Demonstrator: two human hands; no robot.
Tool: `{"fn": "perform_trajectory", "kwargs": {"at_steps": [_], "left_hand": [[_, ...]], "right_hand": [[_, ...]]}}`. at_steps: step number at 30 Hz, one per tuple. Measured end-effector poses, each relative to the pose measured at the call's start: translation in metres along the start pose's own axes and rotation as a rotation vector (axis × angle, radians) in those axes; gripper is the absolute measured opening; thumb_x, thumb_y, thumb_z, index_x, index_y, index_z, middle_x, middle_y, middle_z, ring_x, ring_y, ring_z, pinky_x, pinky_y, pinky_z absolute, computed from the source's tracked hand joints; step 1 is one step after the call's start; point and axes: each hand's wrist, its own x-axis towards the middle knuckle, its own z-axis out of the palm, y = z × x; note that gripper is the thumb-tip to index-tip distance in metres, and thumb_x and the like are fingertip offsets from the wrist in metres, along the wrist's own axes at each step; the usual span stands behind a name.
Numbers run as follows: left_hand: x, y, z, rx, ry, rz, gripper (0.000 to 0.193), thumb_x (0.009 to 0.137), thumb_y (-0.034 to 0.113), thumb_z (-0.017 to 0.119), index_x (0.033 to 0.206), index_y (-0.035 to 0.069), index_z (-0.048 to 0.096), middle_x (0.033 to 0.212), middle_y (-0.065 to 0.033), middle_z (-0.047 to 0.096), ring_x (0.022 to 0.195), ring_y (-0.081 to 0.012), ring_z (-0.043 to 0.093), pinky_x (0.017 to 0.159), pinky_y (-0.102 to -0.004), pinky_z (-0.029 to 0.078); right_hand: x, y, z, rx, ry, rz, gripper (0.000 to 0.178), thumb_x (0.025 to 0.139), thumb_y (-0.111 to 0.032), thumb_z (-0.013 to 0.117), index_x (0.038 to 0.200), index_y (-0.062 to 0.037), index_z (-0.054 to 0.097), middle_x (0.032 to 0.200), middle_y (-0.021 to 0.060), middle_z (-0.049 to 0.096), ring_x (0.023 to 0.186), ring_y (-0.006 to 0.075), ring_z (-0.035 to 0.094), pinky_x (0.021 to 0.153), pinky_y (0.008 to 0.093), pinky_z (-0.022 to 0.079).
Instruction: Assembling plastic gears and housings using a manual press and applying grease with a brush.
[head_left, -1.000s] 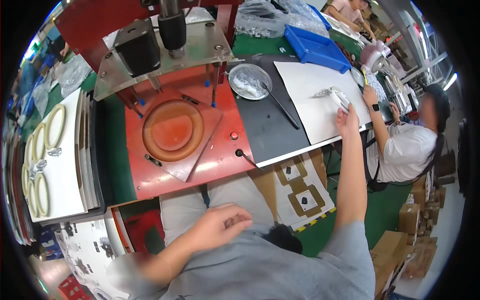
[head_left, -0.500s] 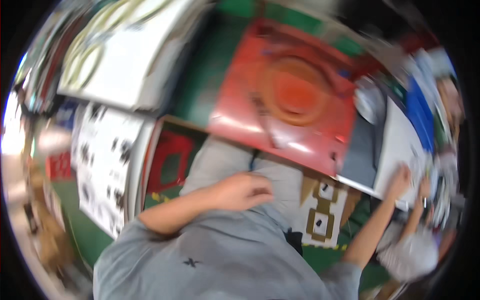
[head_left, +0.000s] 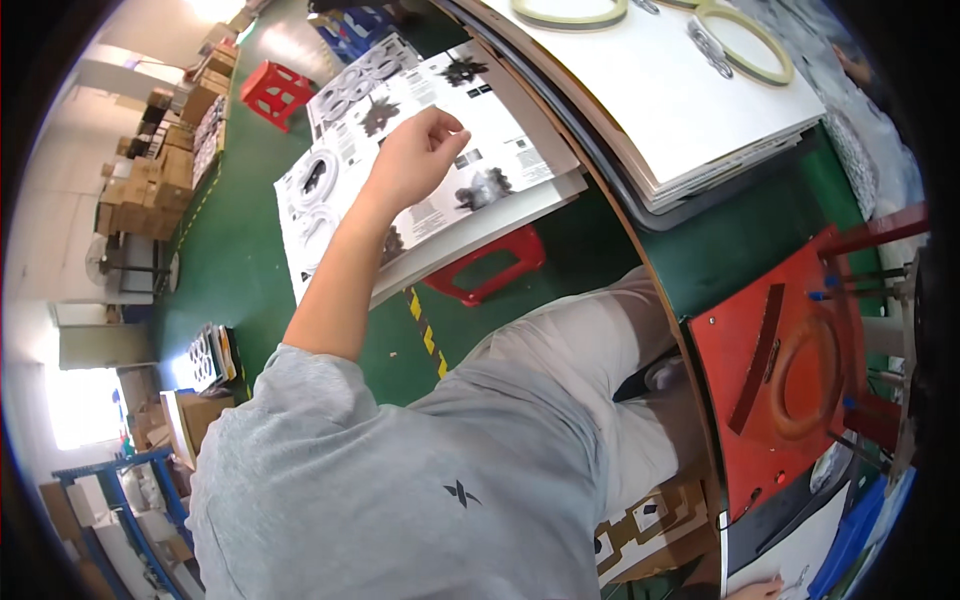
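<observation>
Head view: left hand (head_left: 413, 162) over printed sheets (head_left: 512, 108); white rings (head_left: 313, 212) to its left, apart.
Left fingers loosely curled, partly parted, nothing seen held. Nearer rings form a row along the sheets' left edge, well apart from the right hand (head_left: 757, 590), cropped, state undeterminable.

Printed sheets (head_left: 515, 110): white, black-and-grey graphics, stacked flat under the left hand (head_left: 415, 158), extending out past its fingertips; hand-to-sheet contact unclear. White rings (head_left: 329, 172): lying on the sheets left of that hand, beyond the thumb-and-finger grip, clear of it. More pale rings (head_left: 352, 92) up-left of its knuckles. Small pale part (head_left: 797, 579): just beside the right fingertips (head_left: 776, 583), detail too small to read.
</observation>
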Motion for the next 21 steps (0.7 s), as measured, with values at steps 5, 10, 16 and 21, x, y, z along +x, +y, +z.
{"fn": "perform_trajectory", "kwargs": {"at_steps": [5,10,16,21], "left_hand": [[-0.001,-0.056,-0.005,0.409,0.294,0.169,0.04,0.089,0.021,0.074,0.121,0.0,0.064,0.111,-0.0241,0.068,0.106,-0.0397,0.065,0.094,-0.0475,0.052],[0.01,-0.135,-0.048,0.735,0.274,-0.313,0.044,0.088,0.013,0.064,0.127,-0.005,0.055,0.111,-0.0313,0.067,0.108,-0.0455,0.066,0.094,-0.0504,0.053],[-0.004,-0.169,-0.063,0.713,0.265,-0.394,0.044,0.085,0.006,0.056,0.128,-0.002,0.054,0.102,-0.0294,0.072,0.097,-0.0462,0.071,0.09,-0.0527,0.054],[0.002,-0.126,-0.086,0.383,0.39,-0.216,0.048,0.075,0.024,0.077,0.116,-0.001,0.067,0.1,-0.0232,0.075,0.093,-0.0374,0.073,0.085,-0.0448,0.056]], "right_hand": [[0.0,0.008,0.002,0.163,-0.13,0.215,0.037,0.103,-0.024,0.053,0.104,0.0095,0.069,0.097,0.0317,0.071,0.085,0.0449,0.067,0.08,0.0538,0.054],[-0.002,0.045,0.019,-0.014,-0.022,0.07,0.035,0.103,-0.023,0.051,0.104,0.0053,0.071,0.088,0.0269,0.073,0.076,0.0434,0.068,0.066,0.0534,0.055],[-0.002,0.025,0.012,0.015,-0.195,0.166,0.034,0.102,-0.025,0.055,0.116,0.0041,0.066,0.098,0.027,0.071,0.082,0.0439,0.068,0.072,0.055,0.055],[-0.003,0.06,0.028,-0.325,-0.048,-0.283,0.035,0.103,-0.024,0.052,0.102,0.0068,0.068,0.098,0.0315,0.07,0.087,0.0482,0.067,0.079,0.0566,0.055]]}}
